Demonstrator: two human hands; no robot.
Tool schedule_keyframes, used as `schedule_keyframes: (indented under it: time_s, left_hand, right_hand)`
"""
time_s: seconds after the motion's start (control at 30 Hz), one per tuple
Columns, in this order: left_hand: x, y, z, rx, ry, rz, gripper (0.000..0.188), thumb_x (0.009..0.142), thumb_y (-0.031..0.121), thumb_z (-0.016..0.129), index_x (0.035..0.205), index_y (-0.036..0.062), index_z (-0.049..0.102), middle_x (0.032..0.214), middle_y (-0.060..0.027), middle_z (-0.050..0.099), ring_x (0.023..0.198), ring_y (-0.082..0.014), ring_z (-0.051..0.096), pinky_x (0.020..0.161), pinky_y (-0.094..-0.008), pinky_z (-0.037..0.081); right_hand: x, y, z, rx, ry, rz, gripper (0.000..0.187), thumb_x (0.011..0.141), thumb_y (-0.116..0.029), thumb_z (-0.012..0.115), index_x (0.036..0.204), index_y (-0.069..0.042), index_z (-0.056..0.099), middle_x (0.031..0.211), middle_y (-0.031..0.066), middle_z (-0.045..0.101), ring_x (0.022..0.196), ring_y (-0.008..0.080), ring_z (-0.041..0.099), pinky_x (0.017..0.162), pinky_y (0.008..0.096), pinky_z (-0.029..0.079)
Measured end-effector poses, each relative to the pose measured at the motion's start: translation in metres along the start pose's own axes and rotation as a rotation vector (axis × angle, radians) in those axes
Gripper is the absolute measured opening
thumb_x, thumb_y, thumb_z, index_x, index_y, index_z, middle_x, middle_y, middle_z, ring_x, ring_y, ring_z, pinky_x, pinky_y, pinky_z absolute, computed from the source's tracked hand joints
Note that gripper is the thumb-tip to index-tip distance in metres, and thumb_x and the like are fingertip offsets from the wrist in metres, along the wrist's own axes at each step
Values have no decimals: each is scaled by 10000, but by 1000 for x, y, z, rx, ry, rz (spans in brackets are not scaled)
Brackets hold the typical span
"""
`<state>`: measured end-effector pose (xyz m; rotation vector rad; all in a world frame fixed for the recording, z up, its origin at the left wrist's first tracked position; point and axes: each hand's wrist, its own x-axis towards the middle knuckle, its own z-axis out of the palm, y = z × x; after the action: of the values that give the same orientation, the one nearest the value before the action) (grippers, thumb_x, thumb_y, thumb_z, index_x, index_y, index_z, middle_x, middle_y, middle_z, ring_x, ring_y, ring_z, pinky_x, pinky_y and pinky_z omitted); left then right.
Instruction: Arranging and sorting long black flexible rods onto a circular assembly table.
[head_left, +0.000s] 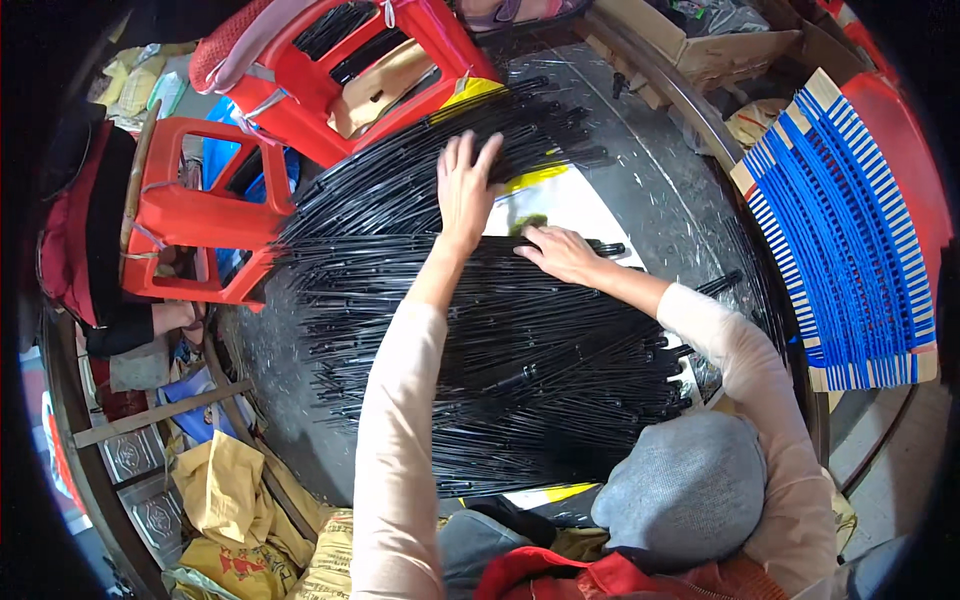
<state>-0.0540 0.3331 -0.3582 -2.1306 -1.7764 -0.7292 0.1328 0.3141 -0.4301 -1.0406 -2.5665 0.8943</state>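
Observation:
A broad pile of thin black rods (390,310) lies in front of me, the rods running mostly left to right with small fittings along them. Over the gap between the far bundle (400,160) and the near pile, my left hand (466,190) reaches out with its fingers apart, nothing visible in it. My right hand (562,254) lies palm down on the top edge of the near pile, fingers stretched to the left. Just beyond its fingertips is a small fuzzy green tuft (530,221). A white and yellow sheet (572,200) shows beneath the rods.
Red plastic stools (200,200) stand at the left and far left. A dark round tabletop (650,170) carries the rods. At right is a wooden frame wound with blue cord (845,240). A rounded grey knit shape (690,490) fills the lower right; yellow sacks (225,490) lie lower left.

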Motion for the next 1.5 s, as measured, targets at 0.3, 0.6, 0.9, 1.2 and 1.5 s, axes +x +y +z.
schedule_keyframes:
  time_s: [0.3, 0.6, 0.9, 1.2, 1.5]
  left_hand:
    - [-9, -30, 30, 86, -249, -16, 380, 647, 179, 796, 987, 110, 643, 907, -46, 589, 927, -250, 556, 783, -370, 436]
    - [-38, -14, 4, 118, -266, 143, 322, 623, 101, 716, 931, 99, 620, 935, -46, 578, 939, -252, 547, 815, -369, 440]
    - [-32, -16, -6, -212, -549, 125, 475, 695, 97, 748, 1118, 62, 537, 1142, -147, 625, 1096, -357, 575, 911, -442, 467]
    - [-31, -9, 17, 17, -971, -327, 654, 965, 545, 336, 927, 29, 736, 953, -254, 685, 967, -380, 666, 888, -458, 503]
    - [-63, 2, 25, 64, -717, -296, 558, 951, 400, 407, 692, 18, 720, 704, -202, 681, 694, -352, 688, 721, -449, 543]
  right_hand:
    - [-1, 5, 4, 35, 4, -5, 410, 970, -433, 487, 1048, -33, 527, 903, 223, 653, 898, 405, 631, 780, 496, 509]
    - [1, 8, 4, 26, -23, 11, 420, 977, -456, 448, 1066, -51, 516, 923, 220, 654, 889, 407, 636, 762, 497, 513]
    - [6, 12, 2, 70, -160, 51, 453, 970, -473, 452, 1081, -36, 505, 1005, 243, 632, 956, 422, 610, 833, 521, 481]
    - [-28, -50, -41, -497, -123, 85, 440, 959, -384, 504, 1159, -6, 608, 867, 227, 671, 853, 386, 664, 780, 488, 511]
    - [117, 136, -101, 144, 685, 547, 377, 911, -153, 551, 1258, -7, 533, 1165, 207, 616, 947, 353, 648, 830, 428, 507]
